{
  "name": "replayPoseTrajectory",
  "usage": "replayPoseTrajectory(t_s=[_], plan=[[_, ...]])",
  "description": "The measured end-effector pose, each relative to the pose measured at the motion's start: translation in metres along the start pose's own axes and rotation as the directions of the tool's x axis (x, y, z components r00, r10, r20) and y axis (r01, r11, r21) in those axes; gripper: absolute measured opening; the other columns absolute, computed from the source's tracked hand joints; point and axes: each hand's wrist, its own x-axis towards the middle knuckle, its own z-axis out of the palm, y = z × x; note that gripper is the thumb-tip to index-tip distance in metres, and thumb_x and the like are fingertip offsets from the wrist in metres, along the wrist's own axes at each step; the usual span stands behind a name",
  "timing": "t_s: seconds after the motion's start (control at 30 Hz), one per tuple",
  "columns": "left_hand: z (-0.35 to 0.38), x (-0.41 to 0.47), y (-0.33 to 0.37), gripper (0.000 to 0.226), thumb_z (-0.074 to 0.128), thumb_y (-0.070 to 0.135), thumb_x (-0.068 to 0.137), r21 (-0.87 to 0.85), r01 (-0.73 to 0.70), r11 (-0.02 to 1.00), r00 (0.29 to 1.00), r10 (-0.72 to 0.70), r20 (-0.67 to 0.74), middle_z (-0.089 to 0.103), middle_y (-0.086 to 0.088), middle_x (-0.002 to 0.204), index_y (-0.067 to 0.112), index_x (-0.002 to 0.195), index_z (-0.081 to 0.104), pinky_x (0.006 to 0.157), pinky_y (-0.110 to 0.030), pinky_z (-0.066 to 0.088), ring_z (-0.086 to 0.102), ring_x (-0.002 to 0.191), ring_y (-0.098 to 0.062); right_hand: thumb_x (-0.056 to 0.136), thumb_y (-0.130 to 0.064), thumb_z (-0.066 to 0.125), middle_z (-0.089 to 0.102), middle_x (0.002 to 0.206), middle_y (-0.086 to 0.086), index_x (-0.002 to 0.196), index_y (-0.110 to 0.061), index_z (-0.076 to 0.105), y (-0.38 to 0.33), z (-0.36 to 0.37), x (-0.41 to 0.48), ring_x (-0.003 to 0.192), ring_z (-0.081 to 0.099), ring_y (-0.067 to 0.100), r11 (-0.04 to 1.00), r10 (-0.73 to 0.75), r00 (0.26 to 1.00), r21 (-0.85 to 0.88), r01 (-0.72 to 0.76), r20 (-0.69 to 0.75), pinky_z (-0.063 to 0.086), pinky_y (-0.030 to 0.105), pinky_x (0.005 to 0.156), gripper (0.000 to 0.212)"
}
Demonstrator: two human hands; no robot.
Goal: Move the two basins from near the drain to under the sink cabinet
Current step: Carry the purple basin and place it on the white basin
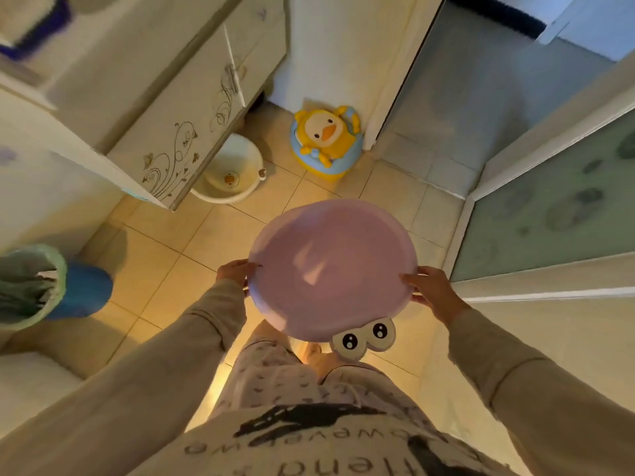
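Observation:
I hold a round purple basin (pixel 330 266) with cartoon eyes on its near rim, level above the tiled floor in front of my body. My left hand (pixel 237 271) grips its left rim and my right hand (pixel 429 286) grips its right rim. A smaller white basin (pixel 230 170) with a duck picture inside sits on the floor, partly tucked under the edge of the sink cabinet (pixel 192 108), which has floral decoration on its doors.
A yellow and blue duck potty (pixel 326 140) stands on the floor by the wall beyond the white basin. A lined blue waste bin (pixel 82 290) is at the left. A frosted glass door (pixel 549 207) runs along the right. Beige floor tiles lie between.

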Motion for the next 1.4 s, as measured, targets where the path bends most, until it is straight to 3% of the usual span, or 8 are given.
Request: replayPoseTrajectory(t_s=[0.13,0.33,0.7,0.8,1.0,1.17,1.23,1.4], plan=[[0.028,0.011,0.031,0.046,0.067,0.002,0.078,-0.071,0.022,0.997,0.999,-0.025,-0.036,0.056,-0.012,0.1,0.003,0.123,0.06,0.079,-0.032,0.042,0.049,0.09,-0.026,0.083,-0.006,0.065,0.057,0.13,0.021,0.132,0.002,0.049,-0.049,-0.008,0.042,0.118,0.055,0.039,0.999,-0.02,1.0,-0.024,0.021,0.008,0.049,0.042,0.088,0.052],[0.056,0.045,0.083,0.047,0.067,0.003,0.077,-0.099,0.024,0.995,0.999,-0.027,-0.029,0.059,-0.011,0.086,0.003,0.124,0.059,0.074,-0.035,0.044,0.048,0.09,-0.027,0.081,-0.005,0.066,0.058,0.128,0.023,0.129,0.002,0.051,-0.115,-0.002,0.102,0.11,0.058,0.035,0.995,-0.038,0.998,-0.094,0.042,0.047,0.049,0.04,0.082,0.051],[0.066,0.1,0.178,0.046,0.064,0.002,0.079,-0.264,0.061,0.963,0.993,-0.084,-0.078,0.058,-0.012,0.102,0.005,0.125,0.058,0.075,-0.034,0.045,0.05,0.091,-0.028,0.083,-0.007,0.065,0.058,0.127,0.021,0.13,0.002,0.048,-0.236,0.048,0.183,0.105,0.058,0.035,0.97,-0.038,0.991,-0.232,0.067,0.128,0.05,0.035,0.072,0.051],[0.059,0.104,0.195,0.046,0.063,0.003,0.08,-0.315,0.066,0.947,0.991,-0.099,-0.091,0.061,-0.01,0.094,0.008,0.125,0.058,0.066,-0.031,0.048,0.054,0.081,-0.027,0.083,-0.007,0.065,0.057,0.129,0.022,0.131,0.004,0.048,-0.266,0.068,0.199,0.106,0.058,0.036,0.958,-0.036,0.986,-0.275,0.081,0.165,0.05,0.037,0.073,0.052],[0.05,0.111,0.215,0.04,0.063,-0.001,0.077,-0.457,0.097,0.884,0.981,-0.163,-0.107,0.06,-0.005,0.079,0.015,0.114,0.062,0.079,-0.036,0.049,0.055,0.073,-0.024,0.084,-0.006,0.063,0.057,0.126,0.021,0.132,0.003,0.048,-0.323,0.105,0.231,0.114,0.056,0.042,0.9,-0.038,0.961,-0.408,0.151,0.273,0.052,0.045,0.085,0.051],[0.058,0.114,0.22,0.008,0.061,-0.006,0.08,-0.559,0.104,0.823,0.95,-0.248,-0.188,0.057,-0.007,0.072,0.0,0.084,0.06,0.049,-0.026,0.05,0.053,0.061,-0.022,0.086,-0.006,0.06,0.06,0.109,0.017,0.122,0.002,0.055,-0.37,0.134,0.265,0.09,0.061,0.03,0.84,0.019,0.915,-0.502,0.203,0.403,0.052,0.033,0.064,0.037],[0.066,0.113,0.219,0.013,0.062,-0.007,0.079,-0.613,0.099,0.784,0.932,-0.289,-0.218,0.058,-0.009,0.069,-0.001,0.069,0.056,0.037,-0.02,0.05,0.054,0.058,-0.022,0.086,-0.007,0.06,0.062,0.1,0.015,0.114,-0.002,0.059,-0.387,0.143,0.278,0.077,0.06,0.022,0.811,0.055,0.893,-0.542,0.222,0.447,0.049,0.029,0.058,0.028],[0.094,0.104,0.216,0.016,0.058,-0.008,0.082,-0.724,0.062,0.687,0.895,-0.359,-0.265,0.063,-0.009,0.045,0.001,0.069,0.057,0.035,-0.022,0.051,0.06,0.03,-0.016,0.085,-0.006,0.061,0.065,0.097,0.013,0.119,0.002,0.059,-0.419,0.163,0.31,0.08,0.061,0.024,0.738,0.136,0.836,-0.617,0.272,0.532,0.051,0.031,0.06,0.034]])
